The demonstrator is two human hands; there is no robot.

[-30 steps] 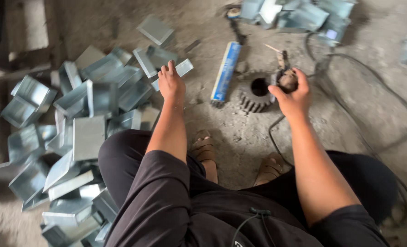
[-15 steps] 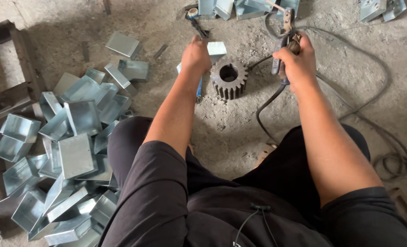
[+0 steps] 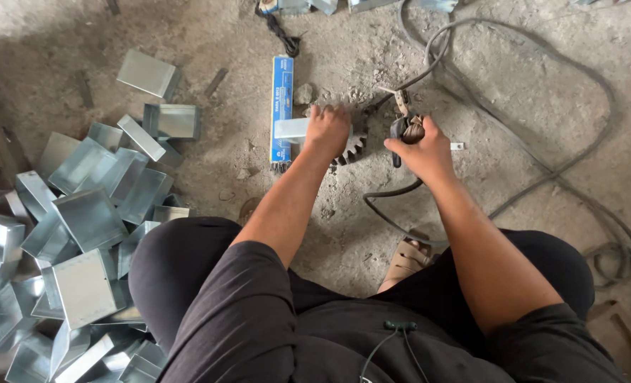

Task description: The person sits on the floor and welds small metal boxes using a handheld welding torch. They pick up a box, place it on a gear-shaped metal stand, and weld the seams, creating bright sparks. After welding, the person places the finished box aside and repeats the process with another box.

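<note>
Fingers of left hand closed on one metal piece — over one gear, right hand gripping, seemingly, one electrode holder.

your left hand is stretched forward on a nearly straight arm, palm down, fingers curled closed. your right hand sits just beside it (forearm angled inward), fist wrapped tight, knuckles up. both forearms bare, knees bent beneath.

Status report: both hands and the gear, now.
Left hand holds a small metal piece on the gear. Right hand grips the cabled clamp. Blue box beside the gear.
</note>
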